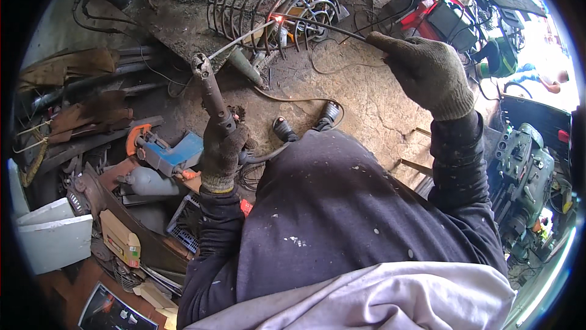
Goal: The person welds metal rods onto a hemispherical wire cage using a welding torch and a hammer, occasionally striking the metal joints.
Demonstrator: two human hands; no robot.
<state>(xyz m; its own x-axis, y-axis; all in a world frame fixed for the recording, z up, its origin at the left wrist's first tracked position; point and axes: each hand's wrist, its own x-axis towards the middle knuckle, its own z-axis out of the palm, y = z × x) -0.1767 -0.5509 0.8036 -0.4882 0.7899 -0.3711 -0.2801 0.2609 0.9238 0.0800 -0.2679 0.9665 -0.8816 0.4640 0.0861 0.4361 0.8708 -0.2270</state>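
Note:
My left hand, in a grey knitted work glove, is closed round the handle of a welding electrode holder. A thin welding electrode slants from its jaw up and to the right. Its tip meets a bright orange glow at a cage of curved metal bars. My right hand, gloved too, grips a dark thin metal rod whose far end reaches that glow. Whether the rod is joined to the cage there, I cannot tell.
The cage rests on a dirty metal workbench. A cable loops over the concrete floor by my feet. To the left are a blue tool and a grey cylinder. Machinery stands right; a person is beyond.

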